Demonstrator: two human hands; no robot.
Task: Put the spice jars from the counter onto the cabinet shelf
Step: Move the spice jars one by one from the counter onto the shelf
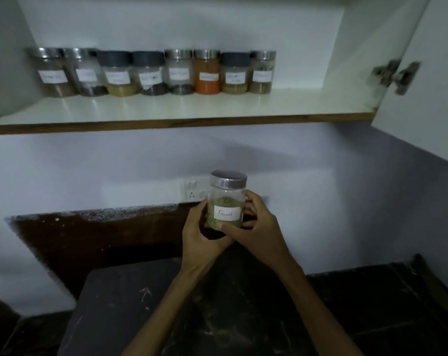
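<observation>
A clear spice jar (227,201) with a steel lid, green seeds inside and a white label reading "Fennel" is held upright in front of me, well below the shelf. My left hand (199,236) cups its left side and base. My right hand (256,224) grips its right side, thumb across the lower front. Above, the white cabinet shelf (217,106) carries a row of several labelled spice jars (151,73) along its back wall, with bare shelf to the right of the row.
The open cabinet door (428,80) with its metal hinge (395,75) hangs at the right. A wall socket (193,190) sits just behind the held jar. The dark stone counter (243,304) lies below my arms.
</observation>
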